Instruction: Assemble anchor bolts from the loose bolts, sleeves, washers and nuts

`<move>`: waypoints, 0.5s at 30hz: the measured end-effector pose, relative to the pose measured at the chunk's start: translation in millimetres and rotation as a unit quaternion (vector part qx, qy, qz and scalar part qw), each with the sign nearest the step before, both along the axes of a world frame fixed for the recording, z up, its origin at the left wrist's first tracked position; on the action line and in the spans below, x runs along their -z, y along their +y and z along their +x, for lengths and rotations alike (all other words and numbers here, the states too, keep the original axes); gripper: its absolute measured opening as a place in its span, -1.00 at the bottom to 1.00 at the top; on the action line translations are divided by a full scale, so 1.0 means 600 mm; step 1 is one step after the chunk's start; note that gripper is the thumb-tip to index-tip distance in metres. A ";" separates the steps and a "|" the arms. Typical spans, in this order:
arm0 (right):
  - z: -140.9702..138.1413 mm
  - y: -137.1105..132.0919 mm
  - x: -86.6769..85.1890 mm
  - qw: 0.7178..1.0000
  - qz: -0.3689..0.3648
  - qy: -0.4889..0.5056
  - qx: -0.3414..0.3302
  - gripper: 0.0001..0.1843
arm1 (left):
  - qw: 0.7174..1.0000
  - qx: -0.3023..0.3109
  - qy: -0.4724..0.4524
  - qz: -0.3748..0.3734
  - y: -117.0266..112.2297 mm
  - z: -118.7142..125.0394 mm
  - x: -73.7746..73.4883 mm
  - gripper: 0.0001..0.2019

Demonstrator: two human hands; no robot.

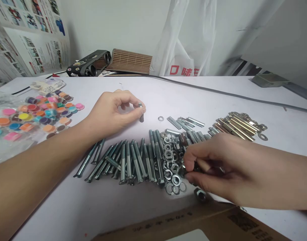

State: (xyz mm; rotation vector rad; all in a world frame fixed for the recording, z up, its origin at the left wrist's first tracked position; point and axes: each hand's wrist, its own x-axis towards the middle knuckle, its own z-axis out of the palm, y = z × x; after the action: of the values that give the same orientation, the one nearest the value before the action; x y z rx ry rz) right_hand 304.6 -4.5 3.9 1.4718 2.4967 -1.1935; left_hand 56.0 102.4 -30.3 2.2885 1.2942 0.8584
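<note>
My left hand (113,112) rests on the white table (244,90) and pinches a short bolt (141,113) upright between thumb and fingers, its tip touching the table. My right hand (219,164) reaches into a pile of washers and nuts (170,157), fingers curled over small parts; what it holds is hidden. A row of long grey bolts (125,162) lies in front of me, between both hands. A single washer (161,118) lies just right of the held bolt.
Grey sleeves (185,122) and a heap of brass-coloured assembled bolts (237,125) lie at the right. Coloured round caps on plastic (40,112) sit at the left. A cardboard box (206,222) is at the near edge, and a cable (219,92) crosses the back.
</note>
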 end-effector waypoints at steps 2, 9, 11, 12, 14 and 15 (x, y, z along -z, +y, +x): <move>0.004 0.008 -0.008 0.997 -0.005 0.050 0.062 -0.89 | 1.000 -0.008 -0.001 -0.016 -0.001 0.001 0.000 -0.86; -0.023 0.099 -0.050 0.980 0.060 0.125 0.144 -0.66 | 0.999 -0.006 -0.003 -0.035 -0.001 0.002 -0.001 -0.84; -0.044 0.127 -0.049 0.972 0.071 0.157 0.161 -0.63 | 0.999 -0.003 -0.012 -0.049 0.000 0.000 0.000 -0.82; -0.053 0.137 -0.046 0.969 0.065 0.176 0.159 -0.63 | 0.998 -0.002 -0.018 -0.055 0.000 -0.001 0.000 -0.82; -0.067 0.149 -0.034 0.968 0.047 0.198 0.147 -0.64 | 0.998 0.006 -0.028 -0.057 0.001 -0.003 0.002 -0.83; -0.071 0.152 -0.026 0.968 0.039 0.201 0.144 -0.65 | 0.998 0.017 -0.025 -0.058 0.002 -0.004 0.003 -0.84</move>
State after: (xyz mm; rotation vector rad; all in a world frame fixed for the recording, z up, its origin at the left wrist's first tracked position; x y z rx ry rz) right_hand 262.0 86.8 19.5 1.8243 2.6636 -1.6037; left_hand 53.7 103.5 -32.4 2.1780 1.2470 0.8026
